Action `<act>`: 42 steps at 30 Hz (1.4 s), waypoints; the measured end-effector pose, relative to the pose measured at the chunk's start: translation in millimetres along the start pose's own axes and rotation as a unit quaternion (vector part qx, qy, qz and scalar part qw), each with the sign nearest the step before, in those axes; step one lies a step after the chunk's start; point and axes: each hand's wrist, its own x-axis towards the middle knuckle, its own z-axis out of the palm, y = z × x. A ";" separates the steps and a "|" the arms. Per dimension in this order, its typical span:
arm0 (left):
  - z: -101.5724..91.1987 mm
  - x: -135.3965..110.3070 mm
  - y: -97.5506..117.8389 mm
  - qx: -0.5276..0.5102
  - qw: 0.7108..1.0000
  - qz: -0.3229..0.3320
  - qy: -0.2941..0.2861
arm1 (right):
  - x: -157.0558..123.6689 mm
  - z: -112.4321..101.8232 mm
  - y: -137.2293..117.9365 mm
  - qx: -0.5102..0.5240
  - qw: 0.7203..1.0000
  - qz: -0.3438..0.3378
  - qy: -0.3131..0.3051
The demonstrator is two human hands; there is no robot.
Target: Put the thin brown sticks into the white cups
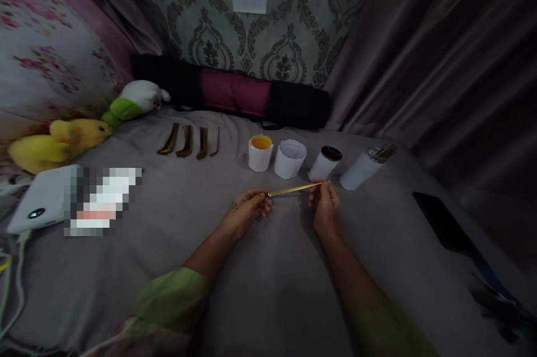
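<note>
A thin, shiny gold strip (293,189) is stretched between my two hands, above the grey sheet. My left hand (247,211) pinches its left end between thumb and fingers. At the other end, slightly higher, my right hand (325,206) grips the strip with closed fingertips. Just beyond my hands stand a white cup with a yellow inside (259,158), a wider white cup (289,162) and a white cylinder with a dark top (323,165). To their right, a tilted white tube (356,171) holds several thin brown sticks (385,153).
Bundles of bent brown strips (184,141) lie left of the cups, beside a single one (217,141). A power bank (50,195) with a cable, a blurred-out rectangle (104,200) and plush toys (67,141) are at left. A dark phone-like slab (442,222) lies right.
</note>
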 end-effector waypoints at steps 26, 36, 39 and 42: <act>-0.3 -1.8 2.0 -0.030 1.000 0.008 -0.004 | -0.3 -5.4 -18.9 -0.041 0.997 -0.062 -0.005; -3.7 -2.3 3.0 -0.049 0.999 -0.001 -0.018 | -6.6 -3.0 -32.3 -0.099 0.991 -0.092 -0.011; -4.1 -3.8 5.2 -0.054 0.998 -0.015 -0.015 | -5.1 -6.6 -39.1 -0.103 0.991 -0.089 -0.007; -3.7 -5.1 7.6 -0.053 0.998 -0.031 -0.003 | -1.0 -15.6 -48.2 -0.106 0.990 -0.094 0.003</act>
